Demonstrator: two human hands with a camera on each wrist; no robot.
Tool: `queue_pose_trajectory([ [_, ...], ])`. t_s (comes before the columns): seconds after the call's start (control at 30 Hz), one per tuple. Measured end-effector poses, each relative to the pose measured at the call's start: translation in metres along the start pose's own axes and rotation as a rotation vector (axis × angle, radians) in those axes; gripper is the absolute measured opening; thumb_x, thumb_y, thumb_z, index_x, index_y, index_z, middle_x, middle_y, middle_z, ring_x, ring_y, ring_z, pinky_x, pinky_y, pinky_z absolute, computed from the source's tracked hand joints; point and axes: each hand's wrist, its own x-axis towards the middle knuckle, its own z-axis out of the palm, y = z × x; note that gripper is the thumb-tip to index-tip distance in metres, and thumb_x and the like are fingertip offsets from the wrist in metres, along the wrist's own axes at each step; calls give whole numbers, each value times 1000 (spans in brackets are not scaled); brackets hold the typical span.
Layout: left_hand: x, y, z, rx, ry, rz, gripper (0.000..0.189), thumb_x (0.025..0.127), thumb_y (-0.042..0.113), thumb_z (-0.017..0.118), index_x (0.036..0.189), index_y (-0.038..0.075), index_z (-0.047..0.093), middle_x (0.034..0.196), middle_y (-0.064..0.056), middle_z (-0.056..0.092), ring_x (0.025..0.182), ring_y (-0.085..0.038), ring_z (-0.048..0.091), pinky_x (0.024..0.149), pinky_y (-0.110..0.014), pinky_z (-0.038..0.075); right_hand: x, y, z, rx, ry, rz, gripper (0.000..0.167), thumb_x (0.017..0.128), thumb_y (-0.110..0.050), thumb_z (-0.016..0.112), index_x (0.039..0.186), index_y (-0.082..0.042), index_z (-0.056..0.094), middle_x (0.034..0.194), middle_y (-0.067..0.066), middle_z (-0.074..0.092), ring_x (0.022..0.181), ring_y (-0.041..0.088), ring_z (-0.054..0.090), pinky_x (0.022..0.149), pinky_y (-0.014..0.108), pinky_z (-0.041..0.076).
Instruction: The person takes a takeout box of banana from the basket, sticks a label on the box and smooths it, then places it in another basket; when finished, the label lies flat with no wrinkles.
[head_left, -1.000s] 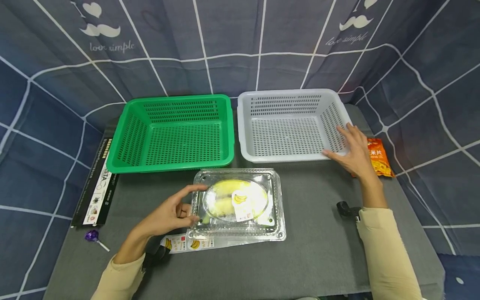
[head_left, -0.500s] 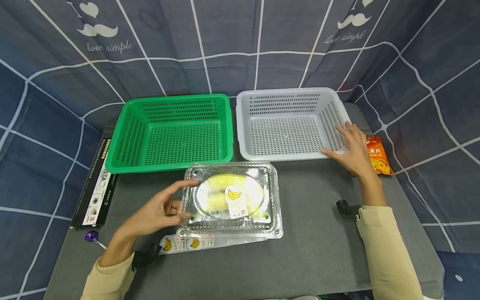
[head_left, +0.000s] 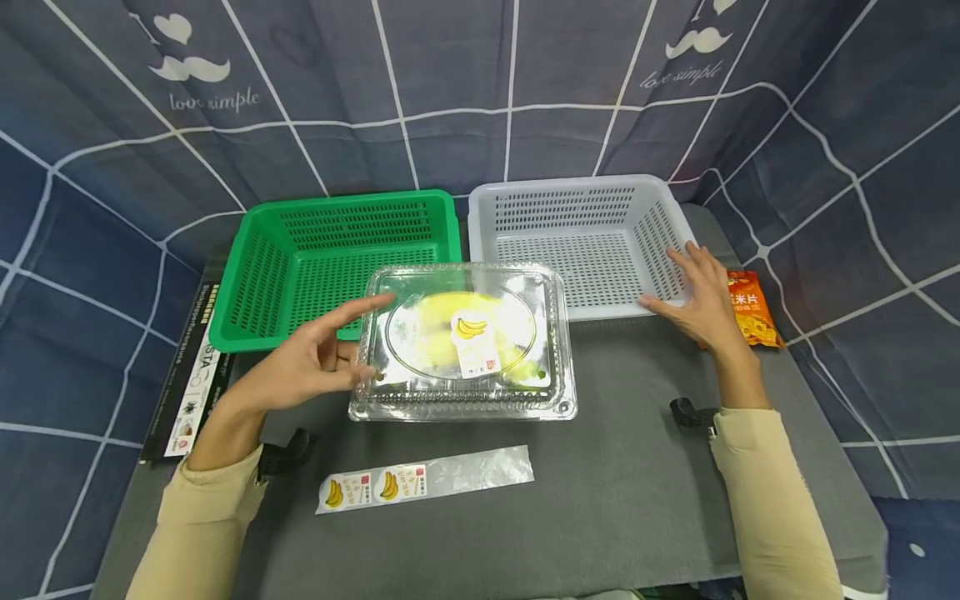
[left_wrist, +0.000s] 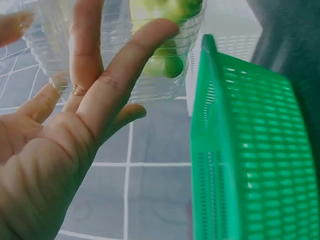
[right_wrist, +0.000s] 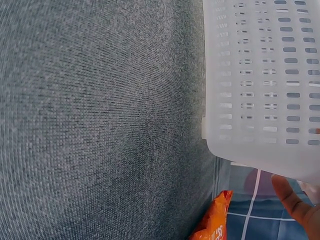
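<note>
A clear plastic clamshell box (head_left: 461,342) with yellow and green fruit inside bears a white banana sticker (head_left: 474,342). My left hand (head_left: 303,358) grips its left side, index finger along the lid, and holds it up over the table at the green basket's front rim. The left wrist view shows my fingers (left_wrist: 125,75) spread at the ribbed side of the box, fruit visible through the plastic. My right hand (head_left: 705,304) rests on the near right corner of the white basket (head_left: 566,312), fingers extended over the rim. One finger (right_wrist: 292,200) shows outside that corner in the right wrist view.
The green basket (head_left: 258,343) stands beside the white one. A strip of banana stickers (head_left: 420,481) lies on the grey table (head_left: 600,500). An orange snack bag (head_left: 752,308) is at the right, a long black package (head_left: 198,375) at the left.
My left hand has lifted the box off the table and moved it up and away from me, uncovering the sticker strip. My right hand stays at the white basket's corner.
</note>
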Motion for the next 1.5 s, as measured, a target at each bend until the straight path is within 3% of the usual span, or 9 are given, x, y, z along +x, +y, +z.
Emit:
queue_pose_trajectory([
  [0.07,12,3,-5,21,6,9,83,86,-21,50,157,9,18,161,2,20,84,-13,70,61,-28,54,-1,2,0,11,11,-9,91,72,-41,84,150,-17,42,162,14,21,150,37,9,115,66,10],
  [0.13,26,6,-9,55,16,11,81,88,-18,53,157,9,19,163,-4,16,82,-13,69,63,-28,55,-1,4,0,19,20,-18,91,72,-41,84,149,-16,43,162,15,22,150,38,10,115,66,11],
  [0.3,66,17,-20,136,49,-52,78,92,-9,57,157,15,21,162,-15,15,86,-13,71,67,-29,55,0,7,0,22,30,-36,92,71,-42,85,149,-17,43,161,17,23,150,38,11,115,66,12],
  [0.5,115,25,-28,149,91,-140,78,93,-2,60,157,22,23,161,-12,19,86,-17,71,74,-33,57,1,7,0,16,24,-48,93,71,-42,85,149,-15,43,161,17,23,150,39,12,115,65,13],
  [0.67,157,21,-32,142,99,-187,78,92,1,62,156,27,25,160,-11,21,86,-23,71,82,-37,57,2,5,0,-18,19,-50,94,71,-44,85,149,-13,42,160,18,24,149,40,13,115,64,14],
  [0.8,183,16,-35,159,105,-231,77,92,8,65,156,29,26,160,-13,19,76,-28,71,83,-40,57,4,6,2,-17,13,-46,98,71,-43,85,151,-14,38,161,17,24,149,40,13,116,64,13],
  [1.0,221,1,-30,215,67,-338,77,94,18,66,155,36,22,162,-15,12,82,-28,73,87,-41,56,2,7,0,-12,24,-18,108,69,-47,85,156,-18,28,161,17,24,149,38,13,113,67,15],
  [1.23,250,-15,-13,215,-2,-391,77,97,12,60,158,27,16,164,-14,5,89,-43,70,86,-43,56,1,6,0,2,47,-16,112,67,-44,86,157,-20,25,158,21,27,148,41,17,111,69,18],
  [1.5,268,-35,5,303,-91,-456,79,98,10,59,159,21,10,163,-16,15,88,-40,70,81,-41,58,1,5,2,1,55,-18,113,66,-37,87,157,-21,23,157,21,28,147,40,18,112,68,19],
])
